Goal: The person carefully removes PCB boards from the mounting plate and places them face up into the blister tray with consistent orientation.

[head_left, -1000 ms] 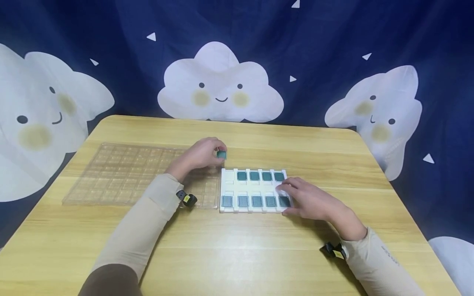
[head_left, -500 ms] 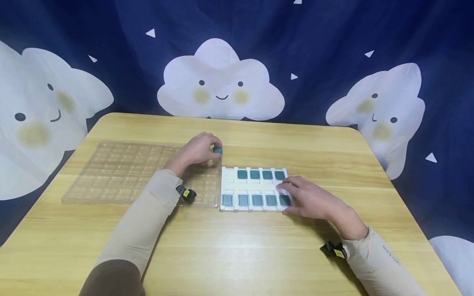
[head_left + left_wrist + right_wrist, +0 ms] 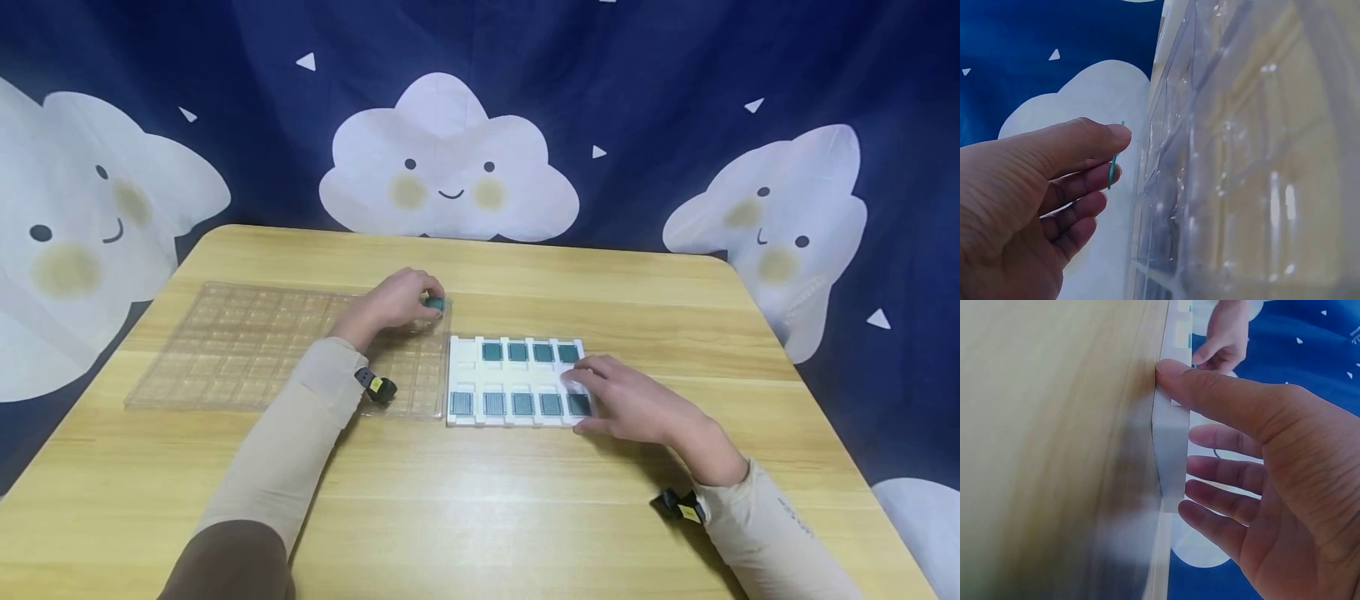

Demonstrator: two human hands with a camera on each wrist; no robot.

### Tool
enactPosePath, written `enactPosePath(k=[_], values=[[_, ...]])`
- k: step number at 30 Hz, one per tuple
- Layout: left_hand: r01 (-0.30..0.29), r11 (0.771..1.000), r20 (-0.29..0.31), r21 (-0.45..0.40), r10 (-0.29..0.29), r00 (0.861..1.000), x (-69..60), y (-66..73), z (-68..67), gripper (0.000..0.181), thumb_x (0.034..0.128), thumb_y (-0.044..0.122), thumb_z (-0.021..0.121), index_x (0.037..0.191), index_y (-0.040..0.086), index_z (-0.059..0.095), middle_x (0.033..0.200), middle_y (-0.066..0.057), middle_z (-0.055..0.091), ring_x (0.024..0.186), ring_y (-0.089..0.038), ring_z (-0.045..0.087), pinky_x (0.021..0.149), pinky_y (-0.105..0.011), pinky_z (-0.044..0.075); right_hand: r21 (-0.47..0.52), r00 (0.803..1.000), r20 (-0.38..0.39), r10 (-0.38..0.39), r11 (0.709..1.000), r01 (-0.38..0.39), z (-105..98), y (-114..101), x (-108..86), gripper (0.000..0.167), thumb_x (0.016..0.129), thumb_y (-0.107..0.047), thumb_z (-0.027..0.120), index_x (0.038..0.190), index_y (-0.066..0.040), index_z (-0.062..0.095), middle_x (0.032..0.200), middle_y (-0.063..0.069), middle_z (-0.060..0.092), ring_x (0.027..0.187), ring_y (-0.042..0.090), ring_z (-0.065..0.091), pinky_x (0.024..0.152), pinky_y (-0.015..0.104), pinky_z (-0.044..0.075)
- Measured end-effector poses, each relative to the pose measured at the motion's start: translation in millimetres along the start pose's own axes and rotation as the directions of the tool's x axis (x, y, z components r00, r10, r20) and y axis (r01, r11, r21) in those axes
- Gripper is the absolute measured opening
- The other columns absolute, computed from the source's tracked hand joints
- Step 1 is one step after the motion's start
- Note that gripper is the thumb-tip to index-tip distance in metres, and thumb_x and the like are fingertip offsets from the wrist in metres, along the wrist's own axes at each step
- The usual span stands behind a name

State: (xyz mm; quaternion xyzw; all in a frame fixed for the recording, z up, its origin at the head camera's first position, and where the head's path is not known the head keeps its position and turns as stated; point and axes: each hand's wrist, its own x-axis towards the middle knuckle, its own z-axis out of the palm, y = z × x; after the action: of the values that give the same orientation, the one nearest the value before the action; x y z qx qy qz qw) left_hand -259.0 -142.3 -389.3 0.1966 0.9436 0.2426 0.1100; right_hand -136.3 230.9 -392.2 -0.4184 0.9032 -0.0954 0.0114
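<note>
– Since the left hand (image 3: 388, 302) has shifted left, where's the green chip (image 3: 434, 304)?
– Pinched there, over the clear tray (image 3: 247, 350) at its far right corner, farther from the white tray (image 3: 517, 376).
– The right hand (image 3: 637, 404)?
– Fingers apart, touching the latter's right end.

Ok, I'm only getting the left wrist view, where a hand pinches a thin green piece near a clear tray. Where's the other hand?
Observer: The right hand is at the right end of a white tray, its thumb touching the edge.
Operator: And what's in that one?
Observer: Two rows of green pieces: four in the far row, five in the near row.
Operator: Any slot without one?
Observer: Yes, the left-end slot of the far row.
</note>
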Motion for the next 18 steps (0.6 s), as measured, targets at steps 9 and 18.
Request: enactPosePath(k=[9, 18], values=[[0.041, 0.999, 0.040, 0.000, -0.041, 0.998, 3.1, 0.9, 5.9, 0.036, 0.0893, 0.020, 0.073, 0.123, 0.008, 0.066, 0.119, -0.009, 0.062, 0.107, -0.024, 0.054, 0.100, -0.040, 0.044, -0.006, 1.000, -0.005, 0.002, 1.000, -0.002, 0.9, 1.3, -0.9, 0.067, 0.077, -0.037, 0.083, 0.130, -0.005, 0.058, 0.124, 0.010, 0.057, 0.115, 0.027, 0.053, 0.100, 0.044, 0.045], [0.023, 1.000, 0.041, 0.001, -0.023, 0.999, 0.4, -0.7, 6.9, 0.033, 0.0896, 0.017, 0.072, 0.121, 0.007, 0.067, 0.115, -0.008, 0.062, 0.102, -0.023, 0.056, 0.094, -0.039, 0.048, -0.009, 1.000, -0.003, -0.001, 1.000, 0.001, 0.7, 0.0, 0.3, 0.067, 0.076, -0.039, 0.083, 0.129, -0.005, 0.058, 0.123, 0.010, 0.057, 0.114, 0.027, 0.054, 0.099, 0.044, 0.045]])
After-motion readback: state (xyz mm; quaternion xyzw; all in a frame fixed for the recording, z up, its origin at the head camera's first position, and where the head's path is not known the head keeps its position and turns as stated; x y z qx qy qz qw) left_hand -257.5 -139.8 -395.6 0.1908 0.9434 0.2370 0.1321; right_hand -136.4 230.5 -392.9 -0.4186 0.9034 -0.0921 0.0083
